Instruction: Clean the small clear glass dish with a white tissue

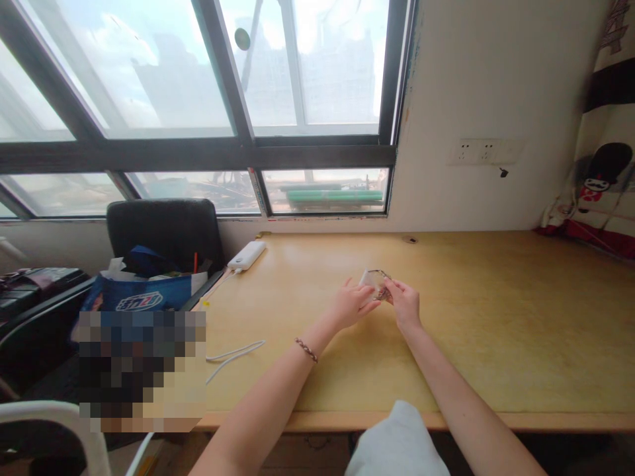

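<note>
Both hands are together above the middle of the wooden desk (307, 370). Between them is a small flat object (373, 279), pale or see-through, with a dark patterned edge; its kind is too small to make out. My left hand (351, 305) comes in from the left, its fingers closed over the object's near left side. On the right edge, my right hand (405, 303) pinches it between thumb and fingers. The fingers hide part of the object. A braided bracelet (306, 350) circles my left wrist.
A white power bank (247, 255) with a cable lies at the desk's back left; a white cable (235, 354) crosses the left edge. A black chair (166, 228) holds a blue bag (143, 294). Wall sockets (476, 151) and a patterned curtain (602, 178) are at right.
</note>
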`<state>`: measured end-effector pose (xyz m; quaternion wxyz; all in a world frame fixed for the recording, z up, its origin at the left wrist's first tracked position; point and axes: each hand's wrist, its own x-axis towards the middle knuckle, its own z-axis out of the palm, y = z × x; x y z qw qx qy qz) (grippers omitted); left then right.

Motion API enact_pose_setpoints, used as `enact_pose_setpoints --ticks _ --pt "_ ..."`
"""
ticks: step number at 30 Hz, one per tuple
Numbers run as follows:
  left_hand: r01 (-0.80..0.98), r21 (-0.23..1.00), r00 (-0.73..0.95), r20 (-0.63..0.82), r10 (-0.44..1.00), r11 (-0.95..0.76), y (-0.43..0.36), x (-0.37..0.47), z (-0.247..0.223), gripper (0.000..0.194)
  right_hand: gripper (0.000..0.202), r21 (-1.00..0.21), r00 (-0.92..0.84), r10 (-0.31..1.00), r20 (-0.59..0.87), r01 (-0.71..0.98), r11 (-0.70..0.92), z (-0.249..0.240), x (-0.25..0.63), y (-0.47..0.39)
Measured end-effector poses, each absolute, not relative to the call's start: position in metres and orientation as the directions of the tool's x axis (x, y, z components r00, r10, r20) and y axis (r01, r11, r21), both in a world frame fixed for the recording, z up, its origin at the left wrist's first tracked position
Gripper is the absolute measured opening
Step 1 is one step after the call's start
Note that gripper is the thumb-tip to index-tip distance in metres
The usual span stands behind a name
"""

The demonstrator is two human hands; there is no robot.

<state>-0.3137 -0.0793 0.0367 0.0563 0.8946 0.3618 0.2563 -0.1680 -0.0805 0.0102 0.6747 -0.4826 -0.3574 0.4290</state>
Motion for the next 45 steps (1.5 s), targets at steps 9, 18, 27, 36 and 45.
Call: enact_pose_setpoints --ticks 9,18,27,36,45 --pt "0.547 0.349 0.674 0.357 0.647 -0.761 -0.082 -0.313 0.034 0.041 0.032 -0.96 0.369 0.924 0.099 -0.21 0.187 0.01 -0.166 -0.082" --pt "0.77 0.073 0.572 0.362 0.736 -0.634 -0.083 -0.317 0.043 0.051 0.034 -0.952 0.279 0.96 0.026 -0.286 0.109 0.014 -0.172 -0.085" --pt "0.516 0.355 0.73 0.295 0.617 -0.78 -0.082 -0.324 0.044 0.041 0.032 -0.979 0.229 0.972 0.051 -0.181 0.094 0.002 -0.17 -0.081" --pt "0.543 0.377 0.73 0.23 0.644 -0.75 -0.079 -0.327 0.047 0.044 0.033 -0.969 0.26 0.965 0.025 -0.232 0.088 0.002 -0.169 -0.081" --pt "0.752 0.097 0.583 0.362 0.727 -0.652 -0.076 -0.333 0.04 0.044 0.036 -0.957 0.202 0.979 -0.025 -0.287 0.035 0.004 -0.174 -0.083"
